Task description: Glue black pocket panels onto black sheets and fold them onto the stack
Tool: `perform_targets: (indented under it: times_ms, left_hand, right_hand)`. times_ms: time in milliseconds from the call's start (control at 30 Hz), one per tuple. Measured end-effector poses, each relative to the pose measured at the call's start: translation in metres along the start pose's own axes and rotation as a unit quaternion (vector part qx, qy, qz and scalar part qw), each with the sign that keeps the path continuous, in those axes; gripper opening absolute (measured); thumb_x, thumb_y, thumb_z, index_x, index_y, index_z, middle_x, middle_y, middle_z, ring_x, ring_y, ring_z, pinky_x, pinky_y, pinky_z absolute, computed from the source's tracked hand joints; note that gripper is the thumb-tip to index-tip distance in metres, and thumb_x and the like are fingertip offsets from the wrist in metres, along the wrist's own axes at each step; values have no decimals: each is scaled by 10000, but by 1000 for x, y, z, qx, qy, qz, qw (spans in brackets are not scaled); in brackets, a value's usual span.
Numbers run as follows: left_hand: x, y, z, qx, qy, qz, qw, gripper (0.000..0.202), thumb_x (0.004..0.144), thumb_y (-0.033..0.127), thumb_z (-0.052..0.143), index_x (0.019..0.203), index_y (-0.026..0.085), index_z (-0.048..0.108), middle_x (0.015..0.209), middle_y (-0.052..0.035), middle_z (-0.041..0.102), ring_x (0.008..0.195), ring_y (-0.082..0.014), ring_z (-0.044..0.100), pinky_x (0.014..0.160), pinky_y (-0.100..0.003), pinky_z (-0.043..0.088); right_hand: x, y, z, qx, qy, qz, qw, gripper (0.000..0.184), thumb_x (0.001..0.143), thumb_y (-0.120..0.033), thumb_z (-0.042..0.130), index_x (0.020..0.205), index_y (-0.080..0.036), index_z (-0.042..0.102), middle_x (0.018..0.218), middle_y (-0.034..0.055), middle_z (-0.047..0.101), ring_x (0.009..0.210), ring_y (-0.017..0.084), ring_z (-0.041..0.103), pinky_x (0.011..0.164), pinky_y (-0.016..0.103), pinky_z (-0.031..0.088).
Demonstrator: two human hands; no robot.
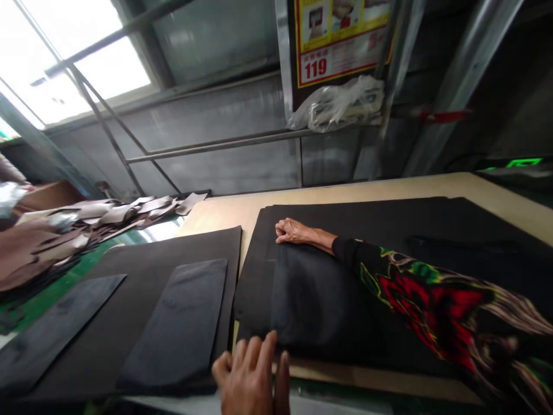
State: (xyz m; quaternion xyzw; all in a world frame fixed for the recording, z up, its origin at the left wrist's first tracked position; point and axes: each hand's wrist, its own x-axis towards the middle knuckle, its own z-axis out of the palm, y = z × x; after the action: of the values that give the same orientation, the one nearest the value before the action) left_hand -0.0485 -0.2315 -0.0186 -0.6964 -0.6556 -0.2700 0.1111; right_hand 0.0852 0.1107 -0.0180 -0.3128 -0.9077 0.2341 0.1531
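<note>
A dark blue-black piece of sheet material, perhaps fabric or leather (309,300), lies over a larger black sheet (406,219) on the right. My right hand (296,231), in from the right in a floral sleeve, has its fingers closed at the piece's far left corner. Low in the middle, my left hand (250,374) is by the near left corner, index finger and thumb apart, the others loosely bent. Whether it touches the piece is unclear. To the left, two similar dark pieces, one nearer (181,323) and one at the edge (64,328), lie on another black sheet (147,253).
Under the sheets is a pale wooden board (220,213). Brown and beige offcuts (116,213) are heaped on a green surface (82,268) at left. Behind stand metal rails (224,147), a poster (341,40) and a clear plastic bag (341,106).
</note>
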Motion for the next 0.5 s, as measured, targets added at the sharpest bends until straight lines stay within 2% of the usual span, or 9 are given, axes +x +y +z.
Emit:
perform_targets:
  times_ms: [67,133,200,267,367,433,500]
  left_hand:
    - [40,5,-9,-33,-15,20,999,239,980,257,430,1105,245,633,895,-43,648,871,-221,592,791,-391,392]
    - [86,11,0,-65,-45,27,996,221,977,221,427,1049,223,636,995,-57,640,926,-212,586,805,-362,441]
    - [126,17,24,-62,-84,16,994,207,946,142,446,998,196,639,1017,-72,638,951,-206,589,834,-341,476]
    - [154,21,56,-35,-110,-12,993,247,918,73,449,1060,163,630,1067,-108,642,1020,-219,589,905,-351,484]
    - [168,21,93,-11,-135,-31,990,313,921,69,439,1193,127,582,1135,-126,623,1052,-233,576,916,-343,491]
    - [166,19,104,7,-137,-27,990,341,942,88,405,1248,121,552,1185,-125,599,1058,-237,564,889,-329,498]
    - [163,18,106,27,-143,-16,989,333,953,90,373,1220,123,571,1204,-127,584,1065,-240,556,869,-322,500]
  right_hand:
    - [0,-2,-1,-8,1,3,1000,179,741,-235,666,662,-180,514,676,-28,516,665,120,475,639,246,329]
    - [-1,-5,-1,-19,3,10,1000,162,740,-234,666,674,-183,527,675,-25,527,665,126,477,638,247,336]
    - [-3,-9,-3,-33,4,18,999,146,747,-221,658,674,-185,536,672,-17,539,658,132,480,634,250,345]
    - [-6,-14,-5,-46,5,24,999,139,760,-198,649,671,-183,543,679,-9,551,664,135,491,636,250,353]
    - [-5,-20,-7,-57,1,36,998,150,774,-189,659,666,-174,557,692,-4,567,667,130,506,634,242,365]
    - [-2,-24,-10,-56,-6,49,997,157,764,-205,690,664,-173,573,679,-8,574,639,125,508,613,236,370]
    - [1,-25,-17,-54,-3,67,996,166,760,-240,718,672,-176,592,668,-6,587,617,126,516,594,235,376]
